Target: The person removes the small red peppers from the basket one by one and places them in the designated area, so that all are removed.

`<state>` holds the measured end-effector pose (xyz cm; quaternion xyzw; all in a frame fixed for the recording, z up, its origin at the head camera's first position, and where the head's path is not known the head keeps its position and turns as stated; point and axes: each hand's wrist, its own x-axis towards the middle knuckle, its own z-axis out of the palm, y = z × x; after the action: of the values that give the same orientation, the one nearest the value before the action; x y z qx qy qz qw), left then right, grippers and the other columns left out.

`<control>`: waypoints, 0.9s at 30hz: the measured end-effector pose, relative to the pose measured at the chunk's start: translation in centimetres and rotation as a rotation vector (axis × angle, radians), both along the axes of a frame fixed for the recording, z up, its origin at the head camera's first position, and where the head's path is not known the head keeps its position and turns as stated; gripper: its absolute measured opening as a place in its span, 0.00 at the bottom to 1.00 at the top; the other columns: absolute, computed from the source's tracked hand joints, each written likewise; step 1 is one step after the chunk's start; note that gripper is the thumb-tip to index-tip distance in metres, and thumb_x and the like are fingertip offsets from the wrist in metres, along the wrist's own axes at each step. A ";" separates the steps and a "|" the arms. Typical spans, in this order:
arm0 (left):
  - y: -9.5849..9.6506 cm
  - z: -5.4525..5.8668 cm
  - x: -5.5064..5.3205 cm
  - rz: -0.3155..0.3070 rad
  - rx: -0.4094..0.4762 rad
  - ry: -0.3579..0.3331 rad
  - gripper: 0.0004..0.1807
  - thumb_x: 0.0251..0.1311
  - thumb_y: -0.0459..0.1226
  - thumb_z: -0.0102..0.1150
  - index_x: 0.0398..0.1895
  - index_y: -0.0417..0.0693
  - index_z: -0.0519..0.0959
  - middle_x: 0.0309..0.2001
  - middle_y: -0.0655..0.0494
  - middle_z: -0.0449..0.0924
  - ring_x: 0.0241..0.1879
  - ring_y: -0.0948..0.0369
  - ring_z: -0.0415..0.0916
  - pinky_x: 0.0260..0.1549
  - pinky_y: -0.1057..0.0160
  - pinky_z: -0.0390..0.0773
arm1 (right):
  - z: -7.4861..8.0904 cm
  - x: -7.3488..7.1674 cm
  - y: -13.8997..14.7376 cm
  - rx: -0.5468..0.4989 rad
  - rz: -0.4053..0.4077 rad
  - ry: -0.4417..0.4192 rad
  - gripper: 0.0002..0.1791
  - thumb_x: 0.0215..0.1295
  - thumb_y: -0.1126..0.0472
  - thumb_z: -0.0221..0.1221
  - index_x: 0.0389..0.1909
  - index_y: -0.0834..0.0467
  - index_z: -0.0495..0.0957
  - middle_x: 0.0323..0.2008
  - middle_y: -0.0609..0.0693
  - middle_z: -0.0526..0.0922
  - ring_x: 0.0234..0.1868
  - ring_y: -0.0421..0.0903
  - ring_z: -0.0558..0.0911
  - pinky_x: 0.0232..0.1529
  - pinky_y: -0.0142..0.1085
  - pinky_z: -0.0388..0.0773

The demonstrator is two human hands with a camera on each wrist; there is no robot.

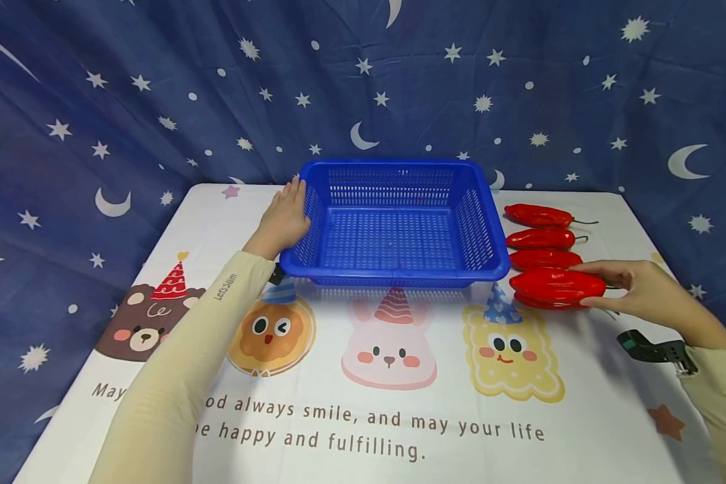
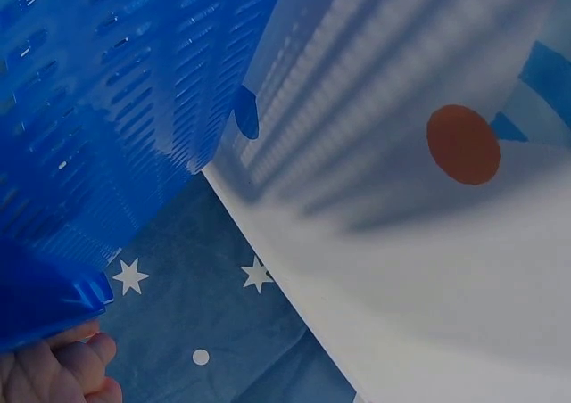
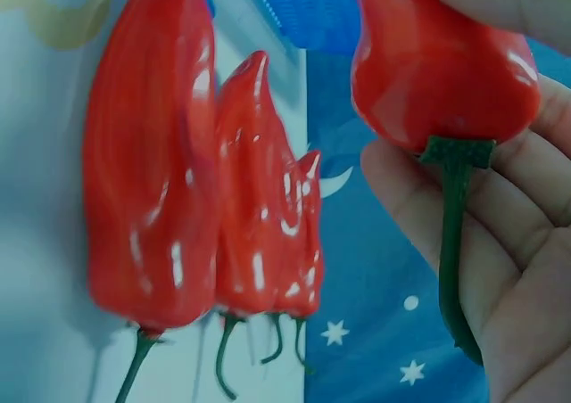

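Red chili peppers with green stems lie in a column right of the basket. My right hand point(image 1: 647, 289) holds one plump red chili pepper point(image 1: 556, 285) near its stem end, between thumb and fingers. In the right wrist view, the stem of this held pepper point(image 3: 437, 73) hangs across the palm. Partly hidden beneath it in the head view is another red pepper point(image 3: 152, 171). My left hand point(image 1: 284, 218) is at the left rim of the blue plastic basket point(image 1: 393, 274), its thumb over the inner side. Fingertips point(image 2: 85, 363) show beside that rim in the left wrist view.
Farther back lie more red peppers point(image 1: 538, 216), their stems pointing right. The white tablecloth point(image 1: 314, 464) carries cartoon prints and lettering. A dark blue starry curtain point(image 1: 351, 74) hangs behind the table and down its sides. The basket's latticed floor point(image 1: 390, 235) shows.
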<state>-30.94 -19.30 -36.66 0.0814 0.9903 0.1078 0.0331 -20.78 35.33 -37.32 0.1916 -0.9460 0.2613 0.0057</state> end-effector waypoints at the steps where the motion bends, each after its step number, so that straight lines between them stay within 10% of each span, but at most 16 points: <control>1: 0.0 0.0 0.0 0.000 -0.001 0.002 0.38 0.62 0.35 0.38 0.72 0.32 0.39 0.74 0.36 0.35 0.75 0.45 0.34 0.73 0.48 0.38 | -0.1 0.1 0.2 -0.009 0.000 -0.011 0.28 0.40 0.65 0.74 0.47 0.66 0.80 0.38 0.32 0.82 0.37 0.10 0.67 0.32 0.10 0.70; 5: -0.1 -0.1 -0.1 -0.001 0.000 0.010 0.38 0.62 0.36 0.38 0.72 0.32 0.40 0.74 0.36 0.36 0.75 0.44 0.35 0.73 0.48 0.39 | -0.7 0.4 0.7 -0.044 0.016 -0.036 0.28 0.40 0.66 0.73 0.47 0.67 0.79 0.37 0.15 0.70 0.37 0.12 0.69 0.33 0.10 0.70; 27: 0.1 0.0 0.1 0.007 0.004 0.006 0.38 0.62 0.35 0.39 0.72 0.32 0.40 0.74 0.36 0.36 0.75 0.45 0.34 0.73 0.48 0.37 | -2.8 1.2 2.6 0.012 -0.015 -0.143 0.26 0.39 0.65 0.73 0.44 0.66 0.79 0.35 0.20 0.73 0.32 0.18 0.73 0.30 0.17 0.75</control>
<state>-30.89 -19.23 -36.62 0.0784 0.9904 0.1097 0.0297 -19.57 37.97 -40.08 0.1653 -0.9469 0.2688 -0.0612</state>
